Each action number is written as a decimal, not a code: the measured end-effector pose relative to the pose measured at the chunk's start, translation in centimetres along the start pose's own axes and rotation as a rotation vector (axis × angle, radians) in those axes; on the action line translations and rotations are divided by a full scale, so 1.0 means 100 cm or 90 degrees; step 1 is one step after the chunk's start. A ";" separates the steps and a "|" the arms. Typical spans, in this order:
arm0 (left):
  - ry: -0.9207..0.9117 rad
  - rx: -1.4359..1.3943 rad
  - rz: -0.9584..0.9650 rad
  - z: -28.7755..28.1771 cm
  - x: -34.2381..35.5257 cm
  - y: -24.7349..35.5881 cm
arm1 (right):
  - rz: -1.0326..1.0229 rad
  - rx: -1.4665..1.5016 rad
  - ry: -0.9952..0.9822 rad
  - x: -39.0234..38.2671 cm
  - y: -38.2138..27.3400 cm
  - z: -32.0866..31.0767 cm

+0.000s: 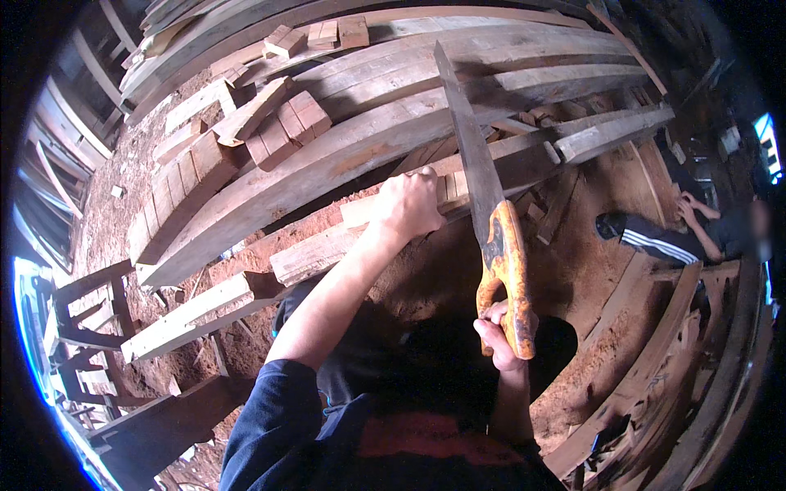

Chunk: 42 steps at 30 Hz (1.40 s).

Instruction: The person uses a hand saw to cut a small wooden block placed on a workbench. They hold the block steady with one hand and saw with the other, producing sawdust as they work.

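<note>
My right hand (501, 334) grips the worn yellow handle of a hand saw (488, 192). The saw's long grey blade points away from me and crosses over the timbers. My left hand (409, 203) is closed over a wooden beam (315, 255) in front of me, pressing down near a pale strip of wood (356, 212) lying on it. Its fingertips are partly hidden behind the knuckles. To the right of that hand, the blade passes close over the beam; I cannot tell whether its teeth touch the wood.
Thick long timbers (377, 135) lie across the far side, with cut wooden blocks (288, 129) stacked on them. A shorter beam (205, 315) juts out at left. Planks (655, 385) line the right side. A person (696, 225) sits at far right. Sawdust covers the ground.
</note>
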<state>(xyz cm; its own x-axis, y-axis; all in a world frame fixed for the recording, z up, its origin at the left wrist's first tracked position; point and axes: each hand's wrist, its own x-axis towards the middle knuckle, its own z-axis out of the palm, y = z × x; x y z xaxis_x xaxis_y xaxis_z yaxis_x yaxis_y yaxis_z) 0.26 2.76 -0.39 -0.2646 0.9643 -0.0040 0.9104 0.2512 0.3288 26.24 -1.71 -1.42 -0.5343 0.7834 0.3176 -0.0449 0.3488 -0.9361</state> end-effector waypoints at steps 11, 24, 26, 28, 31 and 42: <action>-0.011 0.000 -0.008 0.007 0.003 -0.003 | 0.073 -0.015 -0.036 -0.094 -0.019 -0.033; -0.019 0.035 0.037 0.000 0.005 -0.001 | 0.251 0.257 0.048 -0.006 0.003 0.013; -0.023 0.030 0.033 0.000 0.006 -0.004 | 0.174 0.193 0.062 -0.044 -0.007 0.007; 0.008 0.020 0.036 0.005 0.003 -0.005 | 0.077 0.054 0.014 -0.086 -0.008 -0.009; 0.051 0.030 0.019 0.006 -0.004 0.001 | 0.113 0.048 0.013 -0.099 -0.007 0.005; -0.007 0.020 -0.010 -0.001 0.008 -0.001 | 0.100 0.260 -0.030 -0.057 0.008 -0.003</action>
<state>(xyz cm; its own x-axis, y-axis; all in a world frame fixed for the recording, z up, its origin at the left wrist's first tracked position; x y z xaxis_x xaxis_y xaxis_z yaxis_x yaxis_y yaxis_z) -0.03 3.52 -0.34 -0.2761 0.9609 -0.0194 0.9157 0.2691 0.2983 29.51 -5.72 -3.90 -0.5986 0.7832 0.1679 -0.2844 -0.0118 -0.9586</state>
